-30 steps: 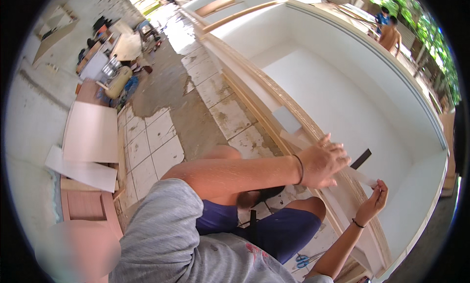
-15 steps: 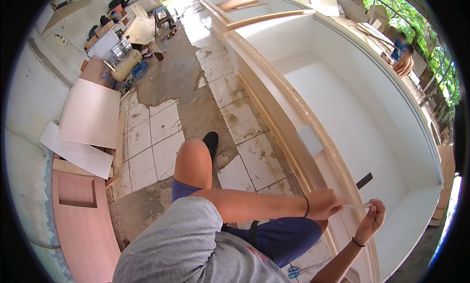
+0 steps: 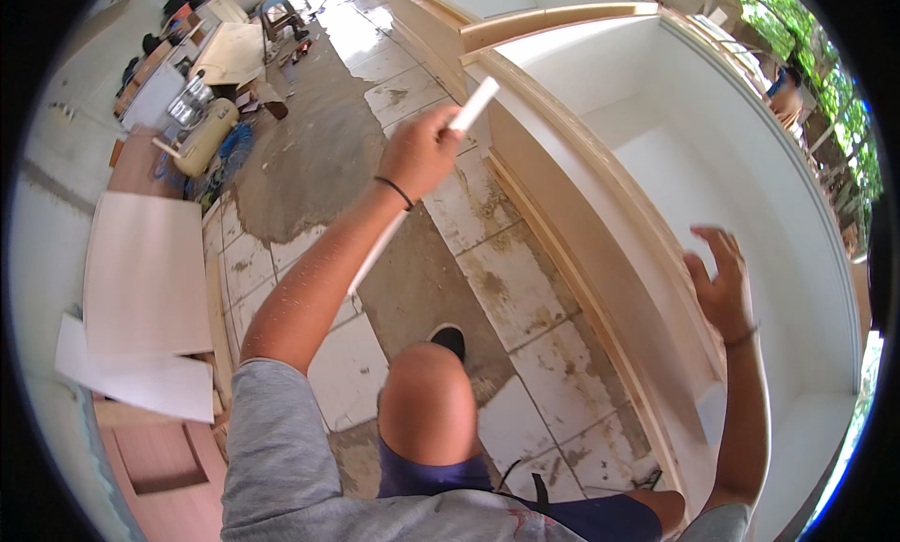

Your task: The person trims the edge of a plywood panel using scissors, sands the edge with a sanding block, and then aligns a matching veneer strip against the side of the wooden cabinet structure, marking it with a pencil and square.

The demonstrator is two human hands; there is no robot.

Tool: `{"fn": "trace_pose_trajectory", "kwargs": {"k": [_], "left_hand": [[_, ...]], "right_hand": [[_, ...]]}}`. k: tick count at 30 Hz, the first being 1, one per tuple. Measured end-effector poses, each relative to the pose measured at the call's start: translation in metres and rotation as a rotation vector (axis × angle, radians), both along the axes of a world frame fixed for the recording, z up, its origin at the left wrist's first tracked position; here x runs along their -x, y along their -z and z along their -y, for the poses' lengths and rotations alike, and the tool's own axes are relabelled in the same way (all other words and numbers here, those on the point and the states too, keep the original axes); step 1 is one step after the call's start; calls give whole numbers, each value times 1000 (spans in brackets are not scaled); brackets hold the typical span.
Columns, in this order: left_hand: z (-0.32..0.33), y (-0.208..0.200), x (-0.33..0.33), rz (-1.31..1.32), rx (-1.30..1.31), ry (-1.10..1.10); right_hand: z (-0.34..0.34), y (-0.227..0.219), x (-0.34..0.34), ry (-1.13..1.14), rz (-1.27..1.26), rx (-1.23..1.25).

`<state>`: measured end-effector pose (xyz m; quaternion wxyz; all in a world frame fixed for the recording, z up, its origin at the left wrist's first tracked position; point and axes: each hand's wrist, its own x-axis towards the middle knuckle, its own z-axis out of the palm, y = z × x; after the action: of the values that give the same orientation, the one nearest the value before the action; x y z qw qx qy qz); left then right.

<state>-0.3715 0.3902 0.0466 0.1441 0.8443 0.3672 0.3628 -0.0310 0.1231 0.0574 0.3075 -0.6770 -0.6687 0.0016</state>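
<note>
1. The person's left hand [image 3: 422,159] is clenched around a long white strip [image 3: 478,103], which slants over the tiled floor [image 3: 347,368], left of the white-lined cabinet [image 3: 675,181].
2. The right hand [image 3: 724,284] grips nothing, fingers apart and bent, by the cabinet's near edge; I can't tell whether it touches.
3. Well left of the cabinet lies a tan tank [image 3: 211,137].
</note>
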Motion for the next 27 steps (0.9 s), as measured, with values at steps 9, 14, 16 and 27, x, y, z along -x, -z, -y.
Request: {"fn": "trace_pose_trajectory", "kwargs": {"k": [9, 14, 16, 27], "left_hand": [[-226, 19, -4, -287, 142, 28], [-254, 30, -30, -380, 21, 126], [-259, 33, -38, -384, 53, 148], [-264, 34, -41, -488, -44, 207]], "right_hand": [[-151, 58, 35, 240, -265, 297], [-149, 42, 43, 343, -219, 431], [-148, 43, 44, 365, -207, 417], [-153, 44, 45, 347, -216, 357]]}}
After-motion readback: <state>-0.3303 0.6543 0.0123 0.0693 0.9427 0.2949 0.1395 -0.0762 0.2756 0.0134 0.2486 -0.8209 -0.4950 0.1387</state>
